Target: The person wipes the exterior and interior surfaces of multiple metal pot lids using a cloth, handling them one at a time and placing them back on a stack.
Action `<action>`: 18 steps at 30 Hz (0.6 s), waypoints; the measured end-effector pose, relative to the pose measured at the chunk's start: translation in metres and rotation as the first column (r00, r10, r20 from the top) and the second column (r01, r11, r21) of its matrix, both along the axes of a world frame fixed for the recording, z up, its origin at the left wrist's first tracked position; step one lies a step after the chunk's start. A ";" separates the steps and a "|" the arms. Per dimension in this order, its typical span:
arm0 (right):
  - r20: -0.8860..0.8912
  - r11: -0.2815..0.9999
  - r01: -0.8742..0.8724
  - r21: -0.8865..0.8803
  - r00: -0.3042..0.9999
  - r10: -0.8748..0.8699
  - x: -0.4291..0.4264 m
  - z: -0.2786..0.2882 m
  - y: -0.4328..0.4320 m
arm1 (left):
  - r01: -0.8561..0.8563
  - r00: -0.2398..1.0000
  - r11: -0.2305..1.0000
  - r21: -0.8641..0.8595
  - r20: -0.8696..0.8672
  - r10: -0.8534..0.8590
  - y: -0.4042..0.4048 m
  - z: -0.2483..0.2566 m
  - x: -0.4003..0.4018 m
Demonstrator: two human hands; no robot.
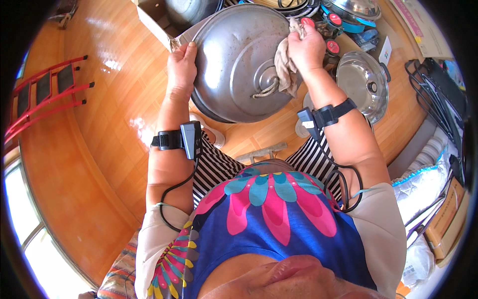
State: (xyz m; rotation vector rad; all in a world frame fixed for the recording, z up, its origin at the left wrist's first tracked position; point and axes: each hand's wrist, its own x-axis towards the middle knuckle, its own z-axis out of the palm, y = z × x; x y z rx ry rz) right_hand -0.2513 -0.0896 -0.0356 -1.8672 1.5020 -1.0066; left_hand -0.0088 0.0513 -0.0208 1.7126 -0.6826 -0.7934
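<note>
A large round grey metal lid (224, 67), dulled and marked, is held up before me over the floor. My left hand (182, 67) grips its left rim, the thumb on the near face. A crumpled beige cloth (285, 67) is bunched in my right hand (308, 46) against the lid's right side. A short rope loop (267, 89) hangs at the lid's centre knob, beside the cloth. Behind the lid's lower left edge shows a dark rim.
Beyond the lid stands a cardboard box (153, 26) with a dark round pan (190, 11). At right are a glass lid (364, 88), red-topped jars (332, 46) and a steel pot with lid (354, 9). A red step ladder (48, 89) lies far left.
</note>
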 end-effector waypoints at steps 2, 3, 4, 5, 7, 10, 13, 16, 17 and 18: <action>0.014 0.958 -0.002 -0.288 1.000 0.007 0.012 0.005 0.024 | -0.018 1.000 0.999 -0.026 -0.021 0.018 0.002 0.001 0.001; 0.078 0.909 -0.088 -0.408 0.988 0.131 0.017 0.002 0.031 | -0.025 0.999 0.999 -0.036 -0.043 0.024 0.000 0.000 0.001; 0.048 0.824 -0.244 -0.511 0.949 0.311 0.024 0.012 0.047 | -0.043 0.997 0.998 -0.046 -0.062 0.040 0.001 0.000 0.004; 0.012 0.787 -0.310 -0.534 0.928 0.374 0.030 0.021 0.065 | -0.047 0.997 0.997 -0.063 -0.069 0.043 0.001 -0.001 0.004; -0.023 0.751 -0.364 -0.551 0.906 0.422 0.032 0.028 0.071 | -0.053 0.996 0.994 -0.092 -0.079 0.046 0.000 0.000 0.005; -0.076 0.874 -0.251 -0.415 0.967 0.242 0.009 0.021 0.035 | -0.036 0.994 0.996 -0.085 -0.104 0.027 0.001 0.001 0.005; -0.134 0.936 -0.121 -0.330 0.988 0.081 0.000 0.007 0.014 | -0.037 0.994 0.997 -0.074 -0.107 0.029 0.001 -0.004 0.005; -0.060 0.863 -0.190 -0.467 0.981 0.184 0.013 0.009 0.027 | -0.039 0.998 0.999 -0.009 -0.056 0.038 0.000 0.001 0.006; -0.077 0.830 -0.224 -0.510 0.974 0.215 0.015 0.020 0.035 | -0.034 0.997 0.999 -0.031 -0.067 0.032 0.000 0.003 0.005; -0.081 0.804 -0.258 -0.536 0.963 0.256 0.016 0.025 0.038 | -0.029 0.997 0.998 -0.053 -0.078 0.024 0.000 0.004 0.004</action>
